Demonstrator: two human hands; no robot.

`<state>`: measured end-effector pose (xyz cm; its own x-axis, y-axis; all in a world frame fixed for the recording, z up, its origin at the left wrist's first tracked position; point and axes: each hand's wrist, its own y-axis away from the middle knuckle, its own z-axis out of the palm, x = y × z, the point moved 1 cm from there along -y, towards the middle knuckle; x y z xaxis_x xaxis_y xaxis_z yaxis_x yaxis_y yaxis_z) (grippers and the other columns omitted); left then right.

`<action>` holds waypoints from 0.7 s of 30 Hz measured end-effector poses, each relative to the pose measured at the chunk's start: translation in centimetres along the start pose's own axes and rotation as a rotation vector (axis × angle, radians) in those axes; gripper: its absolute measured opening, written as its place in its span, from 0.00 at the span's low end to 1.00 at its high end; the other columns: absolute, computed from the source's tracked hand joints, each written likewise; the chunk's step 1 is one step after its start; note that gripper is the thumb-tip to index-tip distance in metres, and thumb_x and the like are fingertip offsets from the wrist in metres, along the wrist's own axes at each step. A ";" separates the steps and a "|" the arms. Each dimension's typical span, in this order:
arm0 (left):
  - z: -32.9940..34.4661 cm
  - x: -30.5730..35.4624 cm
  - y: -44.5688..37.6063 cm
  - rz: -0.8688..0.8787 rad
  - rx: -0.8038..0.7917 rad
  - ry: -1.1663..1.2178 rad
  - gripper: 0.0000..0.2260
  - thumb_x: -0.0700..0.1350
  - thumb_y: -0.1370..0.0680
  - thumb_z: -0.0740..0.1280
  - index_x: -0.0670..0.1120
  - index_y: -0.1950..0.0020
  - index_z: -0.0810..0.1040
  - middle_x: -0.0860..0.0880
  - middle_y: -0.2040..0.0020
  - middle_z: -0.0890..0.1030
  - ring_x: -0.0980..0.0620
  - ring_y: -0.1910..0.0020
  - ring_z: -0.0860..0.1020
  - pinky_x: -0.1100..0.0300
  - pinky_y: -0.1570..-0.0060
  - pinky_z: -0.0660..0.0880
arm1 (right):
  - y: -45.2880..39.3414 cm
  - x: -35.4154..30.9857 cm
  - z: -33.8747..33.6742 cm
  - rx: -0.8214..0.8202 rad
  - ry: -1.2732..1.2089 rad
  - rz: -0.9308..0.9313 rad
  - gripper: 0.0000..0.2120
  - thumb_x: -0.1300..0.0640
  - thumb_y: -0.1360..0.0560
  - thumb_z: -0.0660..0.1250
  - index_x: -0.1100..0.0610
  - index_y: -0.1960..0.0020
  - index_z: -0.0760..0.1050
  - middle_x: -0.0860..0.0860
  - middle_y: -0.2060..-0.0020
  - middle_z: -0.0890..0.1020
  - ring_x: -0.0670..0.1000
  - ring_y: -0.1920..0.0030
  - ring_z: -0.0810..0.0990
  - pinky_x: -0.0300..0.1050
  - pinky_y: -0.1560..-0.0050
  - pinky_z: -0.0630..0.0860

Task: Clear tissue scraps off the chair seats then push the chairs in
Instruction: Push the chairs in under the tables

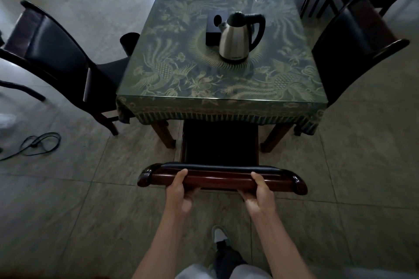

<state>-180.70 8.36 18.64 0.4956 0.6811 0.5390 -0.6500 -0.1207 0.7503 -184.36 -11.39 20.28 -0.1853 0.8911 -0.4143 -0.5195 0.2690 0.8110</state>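
Observation:
A dark wooden chair stands in front of me, its glossy top rail point(217, 180) across the middle of the view. My left hand point(179, 190) grips the rail left of centre, and my right hand point(259, 192) grips it right of centre. The chair's black seat point(221, 140) reaches partly under the table's fringed cloth edge point(217, 115). No tissue scrap shows on this seat. A second chair point(61, 52) stands at the table's left side, angled, with part of its seat under the table. A third chair point(353, 36) is at the right.
A steel kettle point(238, 38) and a dark box point(212, 29) sit on the glass-topped table point(181, 75). A black bin point(129, 41) stands by the table's left edge. A black cable point(36, 142) lies on the tiled floor at left. My shoe point(220, 235) is below the chair.

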 end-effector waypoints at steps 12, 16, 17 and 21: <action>0.6 0.2 1.0 -0.027 0.014 0.034 0.13 0.42 0.22 0.68 0.42 0.38 0.75 0.40 0.45 0.81 0.44 0.49 0.81 0.44 0.52 0.81 | 0.3 0.3 -0.3 -0.024 0.002 -0.007 0.22 0.63 0.25 0.71 0.59 0.33 0.71 0.61 0.40 0.80 0.61 0.42 0.81 0.63 0.47 0.79; -0.3 0.4 1.2 -0.049 0.043 0.011 0.16 0.45 0.23 0.71 0.41 0.38 0.76 0.40 0.44 0.82 0.41 0.44 0.81 0.43 0.49 0.80 | 0.7 0.6 -0.9 -0.054 0.053 0.014 0.25 0.56 0.26 0.72 0.58 0.31 0.71 0.61 0.39 0.80 0.63 0.42 0.81 0.66 0.42 0.77; -0.5 0.4 1.2 -0.044 0.041 -0.010 0.16 0.45 0.24 0.72 0.41 0.39 0.76 0.40 0.45 0.83 0.41 0.44 0.81 0.44 0.49 0.80 | 0.8 0.7 -1.1 -0.064 0.106 0.022 0.24 0.55 0.26 0.72 0.58 0.32 0.72 0.61 0.40 0.81 0.63 0.42 0.81 0.66 0.42 0.77; -1.4 -0.2 1.6 0.033 0.036 -0.222 0.13 0.46 0.24 0.73 0.41 0.44 0.79 0.43 0.54 0.86 0.44 0.53 0.85 0.50 0.56 0.82 | 1.3 0.1 -2.6 -0.126 0.433 0.063 0.22 0.47 0.26 0.72 0.60 0.38 0.77 0.61 0.45 0.84 0.63 0.47 0.84 0.60 0.46 0.80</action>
<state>-182.61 9.01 19.21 0.5917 0.5012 0.6314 -0.6492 -0.1682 0.7418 -187.20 -11.90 20.18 -0.5376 0.6623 -0.5219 -0.5882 0.1490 0.7949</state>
